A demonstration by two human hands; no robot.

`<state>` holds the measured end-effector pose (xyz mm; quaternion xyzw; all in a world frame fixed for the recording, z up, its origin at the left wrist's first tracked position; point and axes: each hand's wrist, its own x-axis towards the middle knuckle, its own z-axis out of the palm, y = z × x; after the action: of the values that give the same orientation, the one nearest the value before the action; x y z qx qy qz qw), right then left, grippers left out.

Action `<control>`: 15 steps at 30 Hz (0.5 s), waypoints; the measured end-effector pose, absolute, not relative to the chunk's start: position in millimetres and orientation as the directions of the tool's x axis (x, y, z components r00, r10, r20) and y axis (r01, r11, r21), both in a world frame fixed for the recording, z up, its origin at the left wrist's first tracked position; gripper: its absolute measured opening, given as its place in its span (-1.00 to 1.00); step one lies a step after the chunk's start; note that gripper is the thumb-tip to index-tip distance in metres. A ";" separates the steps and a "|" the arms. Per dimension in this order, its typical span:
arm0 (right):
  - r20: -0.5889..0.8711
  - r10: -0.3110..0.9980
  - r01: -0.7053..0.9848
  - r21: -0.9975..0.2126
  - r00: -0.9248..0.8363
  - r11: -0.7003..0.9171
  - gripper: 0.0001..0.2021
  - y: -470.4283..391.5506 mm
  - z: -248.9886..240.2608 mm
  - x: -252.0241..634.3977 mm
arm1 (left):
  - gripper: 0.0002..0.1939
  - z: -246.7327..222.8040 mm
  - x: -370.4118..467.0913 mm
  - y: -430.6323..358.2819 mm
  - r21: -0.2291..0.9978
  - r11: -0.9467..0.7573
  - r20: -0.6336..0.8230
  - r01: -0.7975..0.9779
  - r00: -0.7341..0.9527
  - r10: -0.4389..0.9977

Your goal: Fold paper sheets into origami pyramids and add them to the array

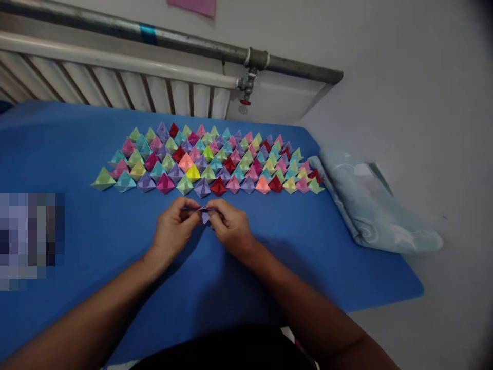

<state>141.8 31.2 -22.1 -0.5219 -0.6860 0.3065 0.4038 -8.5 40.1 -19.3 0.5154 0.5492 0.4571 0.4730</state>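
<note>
My left hand (174, 226) and right hand (231, 226) meet over the middle of the blue mat (96, 241), fingertips pinched together on 1 small purple folded paper (205, 214). Both hands grasp it between them, thumbs and forefingers closed on its edges; the piece sits just above the mat, mostly hidden by my fingers, so I cannot tell how many folds it has.

Judging from what lies ahead, much of the work looks done: a broad field of finished paper shapes (210, 159) stands in about 5 staggered rows on the far half of the mat, in green, pink, purple, red, yellow and teal. The piece in my hands looks flatter than those and, I judge, not yet shaped like them. It lies just in front of the nearest row, near a purple shape and a red one. A folded pale blue cloth (370, 205) rests at the mat's right edge, and a radiator (115, 87) runs along the wall behind.
</note>
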 end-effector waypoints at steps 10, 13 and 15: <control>0.367 0.925 0.312 -0.872 -0.095 0.378 -0.81 27.3 -22.2 145.5 | -0.72 -4.9 -11.6 47.0 0.884 0.265 -0.260 -0.385 0.064 0.963; 0.423 0.900 0.328 -0.839 -0.106 0.433 -0.80 26.6 -21.2 146.6 | -0.65 -2.5 -12.2 46.4 0.846 0.322 -0.302 -0.425 0.114 0.946; 0.461 0.878 0.335 -0.814 -0.126 0.475 -0.79 25.8 -21.4 146.9 | -0.57 -2.2 -13.3 46.2 0.835 0.375 -0.343 -0.403 0.153 0.927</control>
<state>146.9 25.8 -21.4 -0.4339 -0.6989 0.2725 0.4990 -13.3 46.2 -2.2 0.2944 0.4445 0.4750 0.7000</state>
